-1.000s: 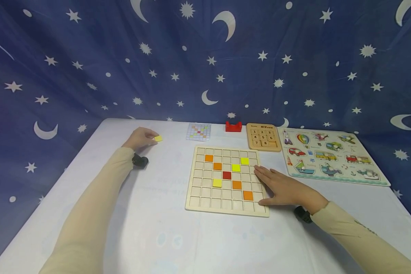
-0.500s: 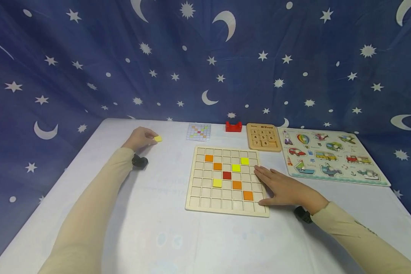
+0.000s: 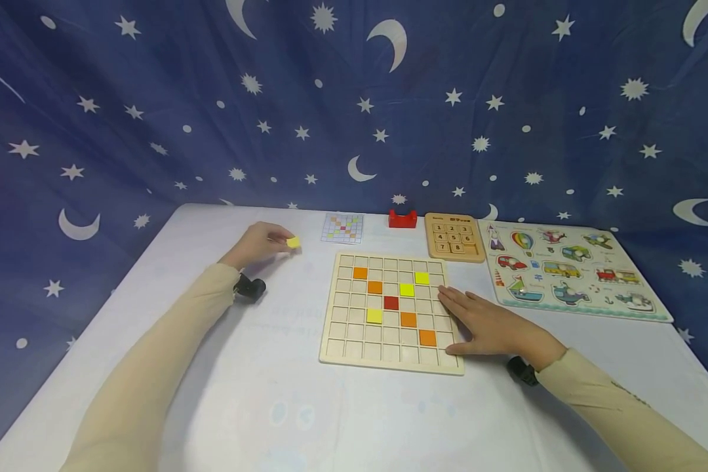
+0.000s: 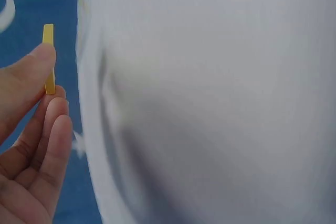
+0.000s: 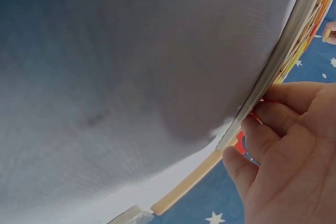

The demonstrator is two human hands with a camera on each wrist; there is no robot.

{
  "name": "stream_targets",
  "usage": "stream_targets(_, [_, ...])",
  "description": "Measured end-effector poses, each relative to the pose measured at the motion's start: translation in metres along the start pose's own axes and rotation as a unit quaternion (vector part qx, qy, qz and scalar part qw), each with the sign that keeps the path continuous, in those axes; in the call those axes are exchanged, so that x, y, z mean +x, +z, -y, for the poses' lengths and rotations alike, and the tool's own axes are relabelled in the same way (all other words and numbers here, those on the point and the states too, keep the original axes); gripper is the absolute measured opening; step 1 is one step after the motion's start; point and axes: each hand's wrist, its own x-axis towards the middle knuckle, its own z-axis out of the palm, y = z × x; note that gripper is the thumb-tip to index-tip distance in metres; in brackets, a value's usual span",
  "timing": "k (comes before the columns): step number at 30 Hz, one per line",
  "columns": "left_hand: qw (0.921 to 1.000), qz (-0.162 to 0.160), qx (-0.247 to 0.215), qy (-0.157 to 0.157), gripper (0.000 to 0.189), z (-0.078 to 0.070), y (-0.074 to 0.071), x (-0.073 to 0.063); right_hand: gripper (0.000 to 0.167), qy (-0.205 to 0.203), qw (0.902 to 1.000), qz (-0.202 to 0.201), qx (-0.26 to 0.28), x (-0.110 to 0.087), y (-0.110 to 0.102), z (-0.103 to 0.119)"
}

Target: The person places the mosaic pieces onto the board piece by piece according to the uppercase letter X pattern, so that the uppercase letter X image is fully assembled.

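Observation:
Between thumb and fingers, my left hand point(image 3: 261, 244) pinches a small yellow square tile point(image 3: 294, 242), left of the board. The left wrist view shows that tile point(image 4: 49, 59) edge-on, thin and flat, above the white cloth. A pale wooden grid board point(image 3: 354, 351) lies mid-table. On it sit several orange tiles, one red tile point(image 3: 391, 303) at the centre, and 3 yellow tiles, such as one at lower left point(image 3: 374, 316). My right hand point(image 3: 490, 324) rests on the board's right edge with fingers extended. In the right wrist view its fingertips point(image 5: 273, 93) touch the board's rim.
A small printed pattern card point(image 3: 342, 227) lies behind the board. Right of it are a red holder point(image 3: 402, 219), a wooden number slide puzzle point(image 3: 454, 237) and a vehicle picture puzzle point(image 3: 572, 269). A blue star-patterned curtain point(image 3: 307, 118) hangs behind the white table.
My left hand has moved right and slightly toward the board, carrying the yellow tile, after staying nearly still before. The right hand and the board have stayed in place.

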Motion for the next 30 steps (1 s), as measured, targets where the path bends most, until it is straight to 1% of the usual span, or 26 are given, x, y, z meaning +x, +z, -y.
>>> stream_targets(4, [0.9995,0.011,-0.011,0.029,0.032,-0.019,0.008,-0.005,0.102,-0.001,1.0,-0.001,-0.001,0.0,0.001,0.0])
stream_targets(8, [0.9976,0.03,-0.021,0.058,0.034,-0.038,0.016,-0.011,0.102,-0.002,1.0,-0.002,0.0,0.0,0.001,-0.001])
stream_targets(11, [0.9956,0.045,-0.018,0.08,0.033,-0.051,0.022,-0.018,0.102,-0.003,1.0,-0.002,0.001,0.0,0.001,-0.001])
stream_targets(14, [0.9938,0.056,-0.009,0.095,0.031,-0.061,0.029,-0.026,0.102,-0.002,1.0,0.0,0.002,0.0,0.001,-0.001])
stream_targets(21, [0.9904,0.085,0.009,0.109,0.029,-0.077,0.045,-0.043,0.101,0.003,1.0,0.005,0.002,0.0,-0.001,0.0])
stream_targets(24, [0.9887,0.094,0.011,0.116,0.029,-0.083,0.051,-0.049,0.101,0.005,1.0,0.007,0.004,0.0,-0.001,0.0])
stream_targets(30, [0.9838,0.127,0.007,0.126,0.028,-0.093,0.063,-0.061,0.102,0.008,0.9999,0.009,0.004,0.0,0.0,0.0])
